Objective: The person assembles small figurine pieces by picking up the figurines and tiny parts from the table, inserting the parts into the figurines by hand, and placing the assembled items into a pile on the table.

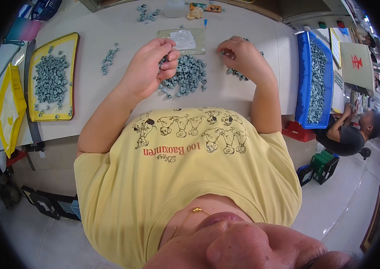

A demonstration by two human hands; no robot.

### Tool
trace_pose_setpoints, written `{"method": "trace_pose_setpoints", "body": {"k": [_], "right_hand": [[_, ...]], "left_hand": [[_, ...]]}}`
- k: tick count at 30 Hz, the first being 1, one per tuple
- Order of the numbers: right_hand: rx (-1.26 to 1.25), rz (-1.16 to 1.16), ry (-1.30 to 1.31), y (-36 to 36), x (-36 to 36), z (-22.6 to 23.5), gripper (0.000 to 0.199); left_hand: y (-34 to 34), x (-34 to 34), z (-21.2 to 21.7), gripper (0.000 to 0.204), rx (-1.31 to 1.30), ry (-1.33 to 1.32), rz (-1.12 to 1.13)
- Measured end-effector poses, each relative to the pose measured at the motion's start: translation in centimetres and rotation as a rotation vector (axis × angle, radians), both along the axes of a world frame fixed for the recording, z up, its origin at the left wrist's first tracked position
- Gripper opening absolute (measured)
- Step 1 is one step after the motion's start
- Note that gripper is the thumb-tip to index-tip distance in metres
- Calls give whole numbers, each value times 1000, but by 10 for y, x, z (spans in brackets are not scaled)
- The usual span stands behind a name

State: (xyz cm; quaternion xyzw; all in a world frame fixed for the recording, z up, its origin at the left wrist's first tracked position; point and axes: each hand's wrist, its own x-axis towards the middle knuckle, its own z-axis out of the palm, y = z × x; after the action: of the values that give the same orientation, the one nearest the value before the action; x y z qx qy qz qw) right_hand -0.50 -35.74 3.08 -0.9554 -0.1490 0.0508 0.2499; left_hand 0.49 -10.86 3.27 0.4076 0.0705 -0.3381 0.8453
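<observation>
Grey-green small parts (185, 75), heaped loose on tabletop (122, 36).
Light, hard, likely rollable; pinch singly. Left hand (150, 67) fingers curled around several; right hand (239, 56) fingers pinched, contents unclear.

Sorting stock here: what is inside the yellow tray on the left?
The yellow tray holds a heap of small grey-green parts; its bare floor shows around them. Whatever lies beneath the heap is covered.

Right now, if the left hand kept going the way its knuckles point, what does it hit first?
Most likely the clear plastic sheet just beyond the left hand, which curls over the central pile of small grey-green parts. Depth is unclear; it might pass above.
</observation>
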Motion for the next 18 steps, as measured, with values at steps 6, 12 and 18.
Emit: {"method": "trace_pose_setpoints", "body": {"k": [6,12,18], "right_hand": [[339,5,-88,30,-2,18,16],[547,88,-202,53,-8,12,15],[454,120,-414,62,-9,7,17]], "left_hand": [[-2,-3,-4,20,0,-55,-172],[-7,-11,-6,27,45,-78,-246],[-3,-12,-6,25,108,-166,-205]]}}
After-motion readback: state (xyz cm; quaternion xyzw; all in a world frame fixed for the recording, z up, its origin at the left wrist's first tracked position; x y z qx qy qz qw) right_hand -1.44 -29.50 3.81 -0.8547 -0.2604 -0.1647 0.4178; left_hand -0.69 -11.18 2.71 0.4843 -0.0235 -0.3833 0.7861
